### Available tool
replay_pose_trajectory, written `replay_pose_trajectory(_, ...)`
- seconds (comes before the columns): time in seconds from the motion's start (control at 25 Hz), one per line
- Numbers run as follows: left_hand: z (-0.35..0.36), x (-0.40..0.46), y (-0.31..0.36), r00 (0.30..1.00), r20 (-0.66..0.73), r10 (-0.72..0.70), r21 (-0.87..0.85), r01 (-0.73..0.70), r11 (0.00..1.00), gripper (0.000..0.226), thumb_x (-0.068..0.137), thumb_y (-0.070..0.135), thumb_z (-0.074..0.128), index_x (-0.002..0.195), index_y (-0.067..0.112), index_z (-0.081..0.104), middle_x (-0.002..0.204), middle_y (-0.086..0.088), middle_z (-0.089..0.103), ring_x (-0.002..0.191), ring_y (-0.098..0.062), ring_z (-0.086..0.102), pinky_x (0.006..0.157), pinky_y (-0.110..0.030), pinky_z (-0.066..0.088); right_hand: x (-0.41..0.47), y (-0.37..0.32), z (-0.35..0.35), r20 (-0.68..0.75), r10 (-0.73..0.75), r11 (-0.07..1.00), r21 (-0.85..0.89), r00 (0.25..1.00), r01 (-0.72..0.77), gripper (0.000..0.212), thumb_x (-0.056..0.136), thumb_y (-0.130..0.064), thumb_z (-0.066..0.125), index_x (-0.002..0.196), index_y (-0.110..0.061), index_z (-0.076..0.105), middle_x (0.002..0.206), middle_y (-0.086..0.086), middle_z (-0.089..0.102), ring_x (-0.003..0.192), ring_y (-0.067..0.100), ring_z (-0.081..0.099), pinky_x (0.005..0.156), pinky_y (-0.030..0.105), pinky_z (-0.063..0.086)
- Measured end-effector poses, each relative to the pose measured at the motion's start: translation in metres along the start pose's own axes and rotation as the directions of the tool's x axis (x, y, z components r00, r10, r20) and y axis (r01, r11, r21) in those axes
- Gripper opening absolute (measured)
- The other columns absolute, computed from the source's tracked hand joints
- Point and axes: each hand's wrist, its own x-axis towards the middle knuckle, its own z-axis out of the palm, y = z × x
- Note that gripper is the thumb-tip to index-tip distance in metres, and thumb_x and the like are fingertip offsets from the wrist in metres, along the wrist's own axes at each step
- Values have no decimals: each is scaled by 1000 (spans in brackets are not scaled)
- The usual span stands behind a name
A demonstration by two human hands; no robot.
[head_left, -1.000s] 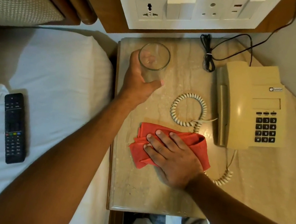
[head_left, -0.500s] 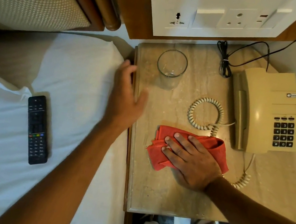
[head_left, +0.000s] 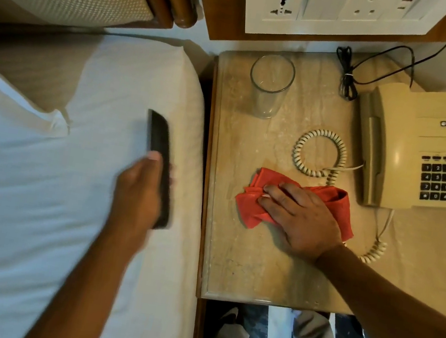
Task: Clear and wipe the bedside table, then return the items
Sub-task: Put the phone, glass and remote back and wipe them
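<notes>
Now the left hand (head_left: 139,190) has its grip closed around the remote (head_left: 158,164), lifted over the bed (head_left: 36,197), likely to carry it back to the worktop (head_left: 243,274). Flat and open, the right hand (head_left: 301,219) presses the red cloth (head_left: 338,204) down beside the phone (head_left: 412,149). A glass (head_left: 269,88) stands at the back.

- The single head camera is looking steeply down from above, close over the bench (head_left: 243,271) and the bed (head_left: 22,195) beside it.
- It is facing toward the wall, with the socket panel (head_left: 328,13) at the top edge.
- The person's legs are showing at the bottom edge.
</notes>
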Motion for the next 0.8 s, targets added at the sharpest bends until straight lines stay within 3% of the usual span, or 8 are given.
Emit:
replay_pose_trajectory(0.04, 25, -12, 2, 970, 176, -167, -255, 209, 944, 43, 106, 38, 41, 91, 9, 68, 72, -7, 68, 60, -18, 62, 54, -29, 48, 4, 0, -2, -57, 113, 989, 100, 992, -107, 43, 95, -38, 55, 133, -20, 60, 136, 7, 62, 121, 34, 55, 98, 45, 44)
replay_pose_trajectory(0.08, 48, -21, -3, 910, 323, -262, -378, 377, 845, 43, 105, 41, 39, 96, 9, 67, 74, -6, 68, 58, -13, 61, 52, -26, 50, 8, 1, -7, -90, 265, 942, 237, 960, -238, 42, 95, -36, 56, 134, -21, 60, 132, 7, 64, 117, 31, 57, 98, 42, 44)
replay_pose_trajectory(0.2, 99, -32, -25, 798, 493, -347, -423, 568, 706, 46, 104, 42, 37, 100, 7, 65, 79, -8, 66, 57, -13, 60, 50, -24, 49, 28, 6, -31, -107, 598, 659, 630, 794, -411, 34, 101, -30, 53, 133, -22, 61, 129, 0, 64, 116, 17, 56, 99, 32, 44)
replay_pose_trajectory(0.28, 125, -38, -28, 750, 575, -327, -389, 603, 697, 46, 104, 43, 36, 100, 8, 67, 79, -8, 68, 60, -14, 60, 53, -24, 48, 42, 4, -50, -147, 571, 654, 677, 808, -339, 31, 98, -17, 58, 129, -19, 64, 129, 0, 63, 119, 13, 54, 103, 26, 42)
replay_pose_trajectory(0.4, 150, -40, -20, 729, 616, -298, -413, 622, 665, 39, 101, 39, 42, 103, 9, 68, 86, -9, 73, 75, -18, 68, 70, -29, 55, 26, -23, -71, -133, 478, 708, 643, 868, -292, 39, 95, -14, 56, 133, -14, 61, 134, 7, 60, 124, 18, 52, 107, 35, 42)
replay_pose_trajectory(0.56, 145, -34, -14, 709, 605, -362, -456, 681, 573, 49, 95, 49, 47, 103, 4, 66, 80, -10, 65, 64, -19, 67, 62, -28, 58, -37, -85, -94, -72, 400, 781, 548, 914, -299, 41, 93, -24, 54, 133, -24, 59, 135, -3, 57, 108, 15, 54, 89, 31, 49)
replay_pose_trajectory(0.68, 149, -53, -18, 718, 601, -352, -503, 681, 532, 45, 97, 43, 47, 104, 5, 70, 88, -12, 70, 78, -22, 68, 75, -32, 57, -16, -59, -87, -83, 462, 780, 513, 883, -359, 39, 88, -19, 57, 126, -21, 65, 127, 2, 65, 104, 21, 59, 88, 36, 49)
replay_pose_trajectory(0.8, 161, -75, -20, 747, 579, -326, -480, 636, 605, 43, 105, 39, 38, 112, 11, 70, 94, -11, 75, 90, -22, 68, 80, -33, 55, 35, -8, -84, -51, 520, 781, 433, 853, -450, 41, 86, -16, 54, 124, -22, 67, 125, 2, 67, 104, 32, 60, 92, 46, 48)
